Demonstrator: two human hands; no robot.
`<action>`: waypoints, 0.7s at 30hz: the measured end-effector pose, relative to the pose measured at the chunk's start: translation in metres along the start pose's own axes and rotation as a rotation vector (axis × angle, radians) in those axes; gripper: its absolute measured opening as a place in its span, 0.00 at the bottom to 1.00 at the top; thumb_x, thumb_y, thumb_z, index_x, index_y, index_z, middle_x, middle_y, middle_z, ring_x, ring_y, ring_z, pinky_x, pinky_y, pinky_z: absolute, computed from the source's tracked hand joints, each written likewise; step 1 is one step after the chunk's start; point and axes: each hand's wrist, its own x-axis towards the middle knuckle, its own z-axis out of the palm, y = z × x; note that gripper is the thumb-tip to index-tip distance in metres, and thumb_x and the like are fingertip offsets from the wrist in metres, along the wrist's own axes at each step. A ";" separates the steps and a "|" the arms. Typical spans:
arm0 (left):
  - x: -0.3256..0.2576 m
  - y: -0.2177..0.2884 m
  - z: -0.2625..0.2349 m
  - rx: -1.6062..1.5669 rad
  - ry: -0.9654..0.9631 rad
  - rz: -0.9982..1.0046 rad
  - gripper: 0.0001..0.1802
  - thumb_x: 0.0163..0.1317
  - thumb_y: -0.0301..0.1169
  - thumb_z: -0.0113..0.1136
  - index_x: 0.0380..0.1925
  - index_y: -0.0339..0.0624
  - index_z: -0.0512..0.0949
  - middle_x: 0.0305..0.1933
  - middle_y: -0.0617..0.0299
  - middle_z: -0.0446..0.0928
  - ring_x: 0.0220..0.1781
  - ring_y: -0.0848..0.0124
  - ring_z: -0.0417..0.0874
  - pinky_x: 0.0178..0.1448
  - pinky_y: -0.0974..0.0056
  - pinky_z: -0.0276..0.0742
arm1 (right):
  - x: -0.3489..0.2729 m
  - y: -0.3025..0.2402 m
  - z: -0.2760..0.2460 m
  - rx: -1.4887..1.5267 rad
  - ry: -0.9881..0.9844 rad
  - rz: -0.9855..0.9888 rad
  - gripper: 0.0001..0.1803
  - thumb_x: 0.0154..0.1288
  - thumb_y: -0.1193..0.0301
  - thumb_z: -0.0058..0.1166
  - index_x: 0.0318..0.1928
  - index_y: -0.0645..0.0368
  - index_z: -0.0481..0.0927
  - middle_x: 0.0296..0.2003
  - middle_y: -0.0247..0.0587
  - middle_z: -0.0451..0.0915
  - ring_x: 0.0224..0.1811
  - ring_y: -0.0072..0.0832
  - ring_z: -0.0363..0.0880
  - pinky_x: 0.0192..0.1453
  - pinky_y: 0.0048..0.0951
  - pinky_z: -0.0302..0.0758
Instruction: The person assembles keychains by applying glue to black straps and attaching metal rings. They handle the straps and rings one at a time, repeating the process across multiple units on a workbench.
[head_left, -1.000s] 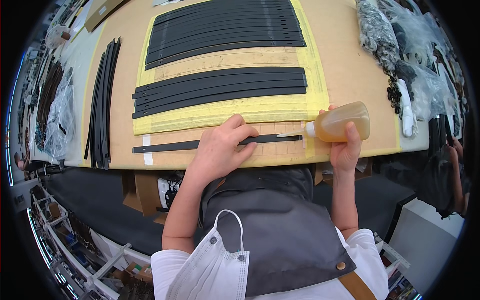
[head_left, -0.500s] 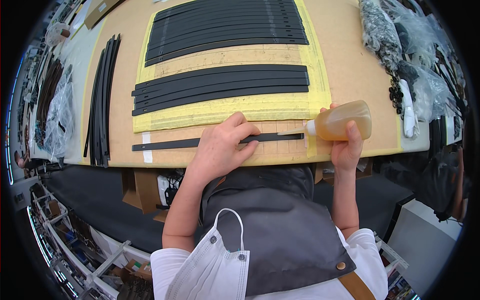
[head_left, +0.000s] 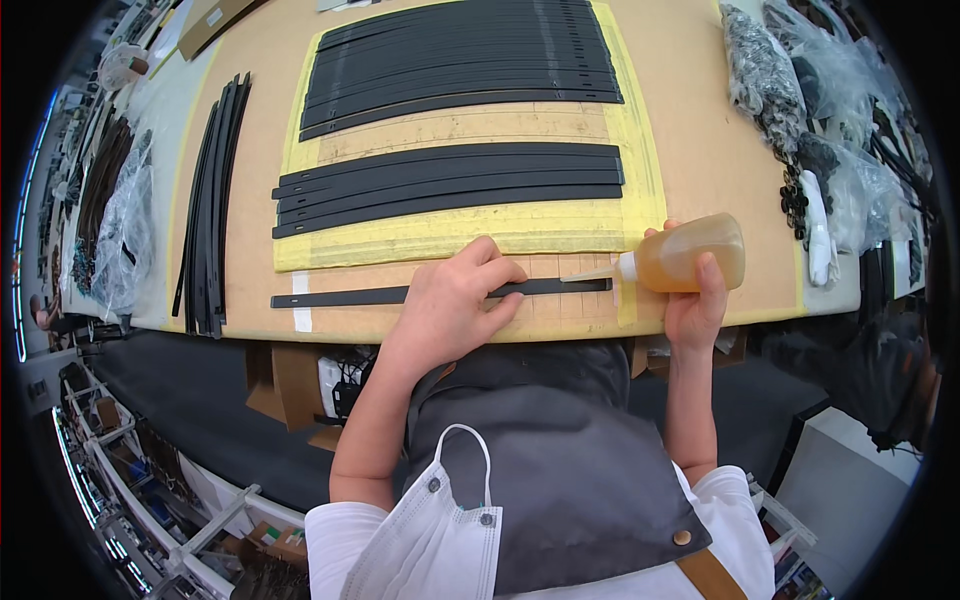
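Black and thin, a single long strip [head_left: 380,295] lay along the near edge of the tan worktop [head_left: 700,150], and the left hand [head_left: 455,300] pressed flat on it, fingers spread and resting over the strip's middle, holding nothing. The right hand [head_left: 695,300] was closed around a squeeze bottle [head_left: 690,255] of amber liquid, tipped on its side so that its white nozzle pointed left and met the strip's right end. Just beyond the strip sat a yellow mat [head_left: 450,235] carrying a near group of black strips [head_left: 450,185] and, farther back, a larger batch of strips [head_left: 460,55]. Well to the left, another bundle of strips [head_left: 210,200] ran lengthwise away from the person. Clear bags of small dark parts [head_left: 790,90] crowded the right end of the worktop.
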 end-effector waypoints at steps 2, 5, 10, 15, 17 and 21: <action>0.000 -0.001 0.000 -0.003 0.011 0.007 0.09 0.52 0.29 0.67 0.35 0.46 0.82 0.31 0.63 0.75 0.30 0.65 0.80 0.31 0.64 0.75 | -0.001 0.001 0.001 -0.017 -0.007 -0.007 0.30 0.67 0.56 0.54 0.61 0.64 0.68 0.54 0.51 0.75 0.59 0.47 0.76 0.65 0.47 0.72; 0.000 -0.001 0.001 -0.004 0.017 0.012 0.09 0.52 0.29 0.67 0.35 0.46 0.82 0.31 0.63 0.75 0.29 0.65 0.80 0.31 0.63 0.74 | -0.001 0.000 0.002 -0.021 0.001 0.000 0.30 0.68 0.56 0.54 0.61 0.64 0.68 0.54 0.51 0.75 0.58 0.47 0.77 0.65 0.47 0.72; 0.000 -0.001 0.001 -0.002 0.021 0.014 0.08 0.52 0.29 0.67 0.34 0.46 0.82 0.31 0.62 0.75 0.28 0.65 0.79 0.30 0.63 0.74 | -0.001 0.000 -0.002 -0.007 -0.023 0.021 0.29 0.68 0.56 0.54 0.61 0.64 0.69 0.54 0.50 0.75 0.58 0.47 0.77 0.65 0.47 0.72; 0.000 -0.002 0.002 0.014 0.032 0.023 0.09 0.52 0.29 0.67 0.34 0.45 0.82 0.31 0.62 0.74 0.29 0.65 0.79 0.31 0.63 0.74 | -0.001 0.000 0.000 -0.007 -0.002 0.018 0.29 0.68 0.57 0.53 0.61 0.64 0.69 0.54 0.50 0.76 0.58 0.47 0.77 0.65 0.46 0.72; 0.000 -0.001 0.001 0.007 0.023 0.016 0.09 0.52 0.29 0.67 0.34 0.45 0.82 0.31 0.62 0.74 0.29 0.64 0.79 0.31 0.62 0.74 | 0.000 -0.001 0.003 -0.017 0.017 0.013 0.29 0.68 0.56 0.54 0.60 0.64 0.69 0.54 0.50 0.76 0.58 0.46 0.77 0.65 0.46 0.72; 0.000 0.000 0.001 0.004 0.024 0.019 0.09 0.52 0.29 0.67 0.35 0.45 0.83 0.31 0.62 0.74 0.29 0.64 0.79 0.31 0.62 0.74 | 0.000 -0.002 0.004 -0.008 0.012 0.012 0.29 0.65 0.57 0.56 0.59 0.65 0.69 0.52 0.51 0.77 0.55 0.46 0.79 0.63 0.47 0.74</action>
